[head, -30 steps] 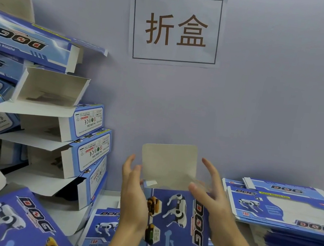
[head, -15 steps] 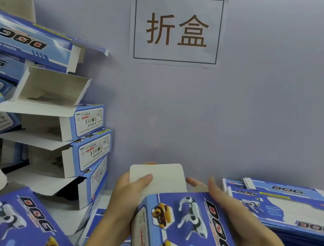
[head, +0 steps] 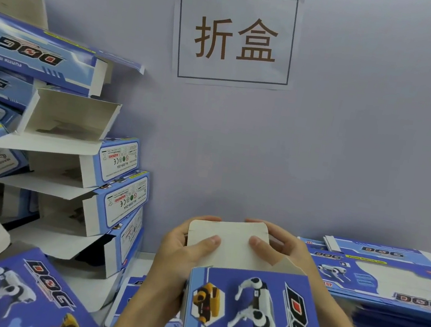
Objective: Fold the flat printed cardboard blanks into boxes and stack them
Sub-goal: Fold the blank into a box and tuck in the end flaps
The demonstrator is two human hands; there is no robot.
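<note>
Two bare hands and forearms in view, entering from bottom edge. Left hand (head: pixel 179 255): no glove, ring or watch; short, unpainted thumbnail. Right hand (head: pixel 276 251): likewise bare, short plain nail. No sleeves reach either wrist or forearm.

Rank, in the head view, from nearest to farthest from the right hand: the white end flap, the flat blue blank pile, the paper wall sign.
1. White end flap: under the right hand's thumb.
2. Flat blue blank pile: on the table, just right of it.
3. Paper wall sign: high on the wall, up-left.
</note>
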